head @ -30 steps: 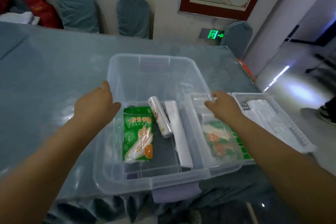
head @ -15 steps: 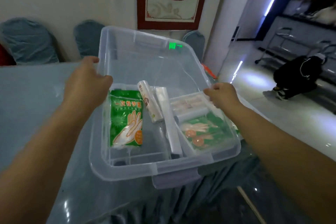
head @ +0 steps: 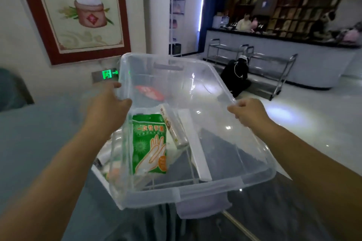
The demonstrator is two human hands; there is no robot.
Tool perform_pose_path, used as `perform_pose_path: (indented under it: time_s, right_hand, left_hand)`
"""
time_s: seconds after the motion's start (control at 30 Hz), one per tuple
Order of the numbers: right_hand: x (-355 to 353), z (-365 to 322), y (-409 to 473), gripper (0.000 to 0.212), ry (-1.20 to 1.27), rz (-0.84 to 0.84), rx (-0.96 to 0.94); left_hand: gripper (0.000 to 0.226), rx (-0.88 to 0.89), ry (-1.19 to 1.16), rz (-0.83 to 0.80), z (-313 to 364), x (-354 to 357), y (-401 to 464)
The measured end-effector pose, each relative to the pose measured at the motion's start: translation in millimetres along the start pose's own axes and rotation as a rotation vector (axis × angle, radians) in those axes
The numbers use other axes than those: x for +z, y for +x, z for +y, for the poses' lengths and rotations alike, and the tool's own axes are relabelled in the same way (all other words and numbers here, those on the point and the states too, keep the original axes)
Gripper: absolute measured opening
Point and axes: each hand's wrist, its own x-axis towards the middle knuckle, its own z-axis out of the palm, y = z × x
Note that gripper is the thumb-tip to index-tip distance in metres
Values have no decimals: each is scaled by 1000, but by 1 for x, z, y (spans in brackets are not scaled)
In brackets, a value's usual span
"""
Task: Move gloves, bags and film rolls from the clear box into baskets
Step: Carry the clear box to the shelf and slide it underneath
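"一次性手套" on green glove pack (head: 149, 146)

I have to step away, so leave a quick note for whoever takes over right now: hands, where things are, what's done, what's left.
Left hand grips the left rim of the clear box; right hand grips the right rim. The box is lifted and tilted.
Inside it: the green glove pack, a film roll and a long white box, all toward the left and near side.
A white basket shows through the box at lower left, with some items in it.
Done: nothing certain beyond that.
Left: move the pack, roll and white box into baskets.
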Motion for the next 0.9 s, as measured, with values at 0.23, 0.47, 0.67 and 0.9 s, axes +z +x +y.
perform_pose_path:
  time_s: [0.23,0.47,0.67,0.9]
  right_hand:
    - [-133,116,61,18,-51,133,106]
    - [-205,204,136,18,-112,178,217]
    - [-218,263,217,19,-103,210,299]
    - [-209,294,382,30,-165,217,316]
  left_hand:
    - [47,69,-30,-172,92,183,14]
    - [45,85,-10,-226,141,334,40]
    - [46,80,-52,-312,154,444,100]
    - [49,23,-103,-370,147,581,229]
